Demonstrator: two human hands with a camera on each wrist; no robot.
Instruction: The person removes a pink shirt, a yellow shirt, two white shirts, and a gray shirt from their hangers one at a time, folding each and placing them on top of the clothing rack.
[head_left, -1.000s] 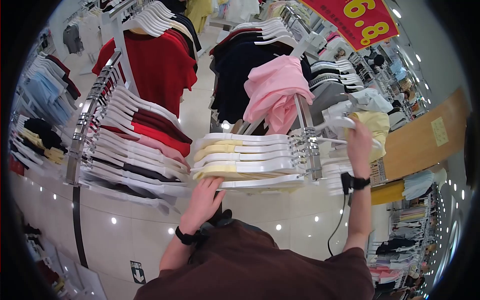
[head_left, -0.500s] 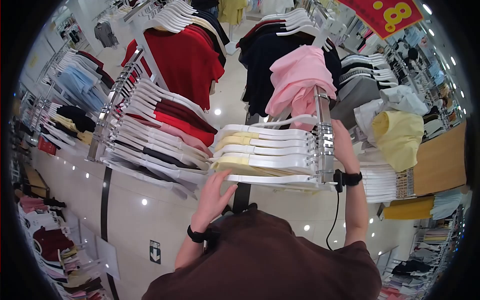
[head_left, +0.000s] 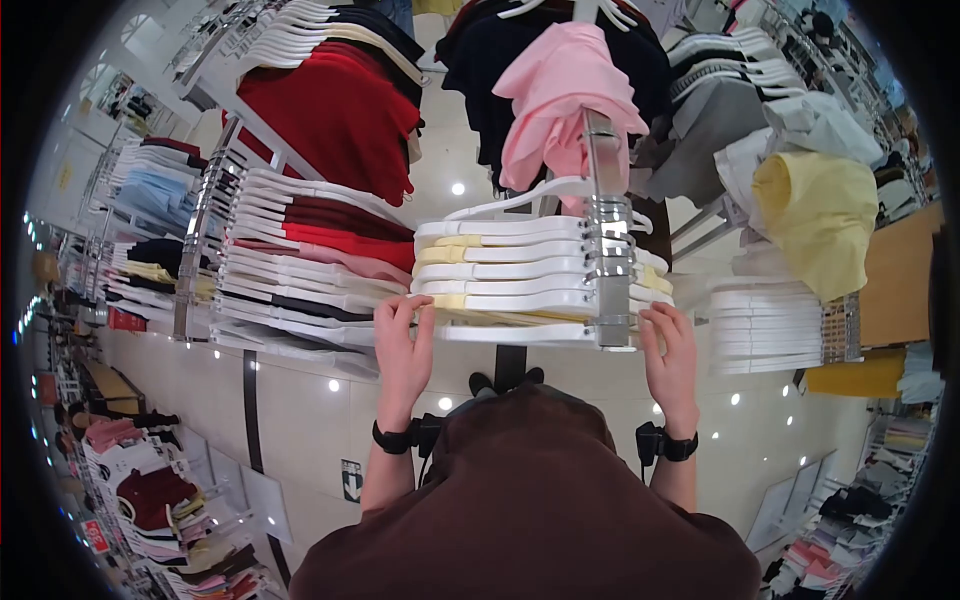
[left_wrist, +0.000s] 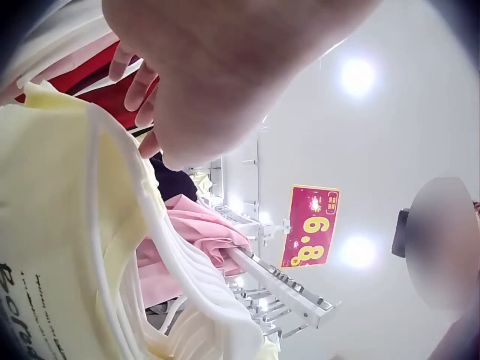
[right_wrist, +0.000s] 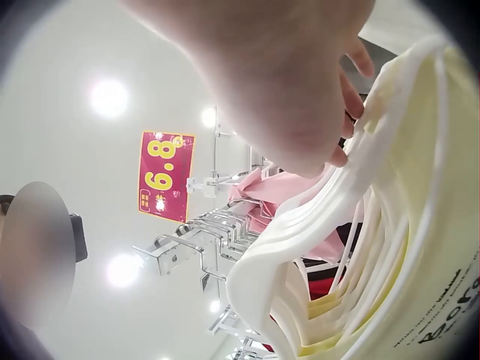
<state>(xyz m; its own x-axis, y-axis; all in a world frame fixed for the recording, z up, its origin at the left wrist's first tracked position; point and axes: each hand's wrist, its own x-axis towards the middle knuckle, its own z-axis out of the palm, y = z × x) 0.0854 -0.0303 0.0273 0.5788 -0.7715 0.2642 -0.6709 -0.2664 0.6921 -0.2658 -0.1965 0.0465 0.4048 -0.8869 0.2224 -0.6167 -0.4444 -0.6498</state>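
In the head view my left hand (head_left: 403, 345) touches the left end of a row of white hangers (head_left: 520, 300) with its fingertips. My right hand (head_left: 672, 360) has its fingers at the right end of that row, beyond the metal rail (head_left: 611, 265). Pale yellow shirts hang on several of these hangers. Both wrist views show loosely bent fingers along the hanger shoulders, beside a yellow shirt (left_wrist: 45, 180) with black lettering. At the rail's far end, pink cloth (head_left: 565, 100) lies draped behind a hanger (head_left: 520, 197) set apart from the row.
On the left, another rail (head_left: 203, 220) carries red, pink, black and white clothes. A yellow garment (head_left: 815, 215) lies bunched at right above more white hangers (head_left: 765, 325). Dark tops (head_left: 475, 90) hang behind. A red price sign (left_wrist: 309, 226) hangs overhead.
My right hand held a white hanger right of the rail, then passed behind the rail, and is now at the row's right end. The hanger now hangs at the rail's far part. My left hand stays at the left end.
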